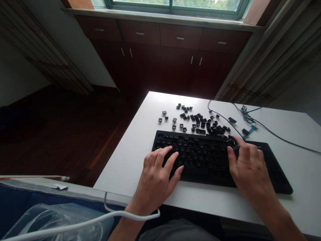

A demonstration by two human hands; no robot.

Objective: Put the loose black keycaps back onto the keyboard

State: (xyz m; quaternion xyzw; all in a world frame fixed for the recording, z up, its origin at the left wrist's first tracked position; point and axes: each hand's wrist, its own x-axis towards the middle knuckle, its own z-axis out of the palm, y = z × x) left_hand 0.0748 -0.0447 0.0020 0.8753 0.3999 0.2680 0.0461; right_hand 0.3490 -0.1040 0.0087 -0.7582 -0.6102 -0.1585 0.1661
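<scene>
A black keyboard (200, 174) lies slightly tilted across the front of the white table, with many keycaps off its key field. My left hand (157, 167) rests over its left part, fingers spread and fingertips on the keys, holding nothing. Over the right part, my right hand (247, 160) pinches a small black keycap (232, 144) between thumb and index finger. Thin pale edges show on that piece; its underside is hidden. Behind the keyboard, loose black keycaps (198, 117) lie in a scattered heap, some upside down.
A blue tool (250, 131) lies behind my right hand, near a black cable (247, 117) that loops across the white table (120, 164). A white cord (100, 222) passes by my left wrist. Clear plastic (55, 222) lies on the blue seat at left. Wooden cabinets (160, 63) stand beyond.
</scene>
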